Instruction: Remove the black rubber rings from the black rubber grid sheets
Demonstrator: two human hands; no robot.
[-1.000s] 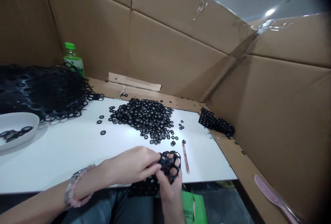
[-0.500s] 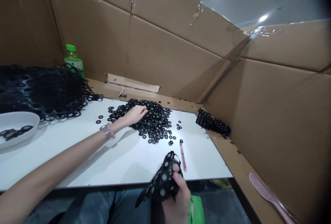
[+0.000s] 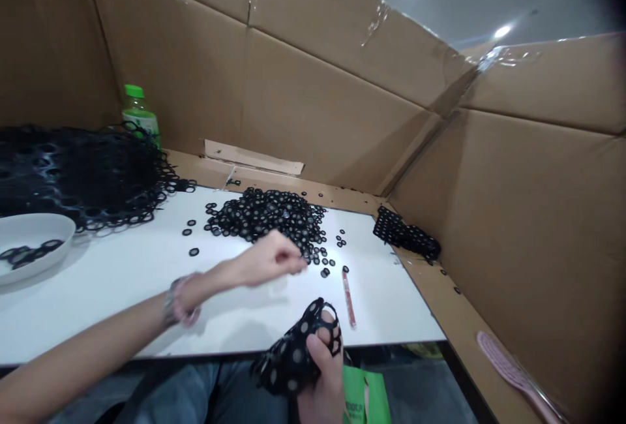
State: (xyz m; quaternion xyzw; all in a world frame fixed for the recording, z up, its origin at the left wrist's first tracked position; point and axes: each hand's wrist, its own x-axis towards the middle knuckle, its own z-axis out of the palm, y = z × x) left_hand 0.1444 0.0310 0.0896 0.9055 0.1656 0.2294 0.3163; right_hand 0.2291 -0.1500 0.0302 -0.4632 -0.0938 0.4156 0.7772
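Note:
My left hand (image 3: 271,259) hovers over the white table (image 3: 122,293), in front of a heap of small black rings with pale centres (image 3: 274,212). Its fingers are curled closed and slightly blurred, so whatever they may hold is hidden. At the table's front edge, my right hand (image 3: 323,378) grips a bunched, flexible black sheet (image 3: 293,359) covered in round pale spots. The thumb presses on the sheet, and an open loop shows at its upper end.
A white bowl (image 3: 68,231) holding black rings and a large black perforated mesh pile (image 3: 88,176) lie left, near a green-capped bottle (image 3: 139,111). Rightward are a red-and-clear stick (image 3: 349,300), a folded black dotted sheet (image 3: 405,235) and a pink hairbrush (image 3: 503,362). Cardboard walls surround the table.
My left hand has come off the ring heap, moving right and toward me. My right hand, with the dotted sheet, has shifted slightly left. One loose ring now shows left of the heap.

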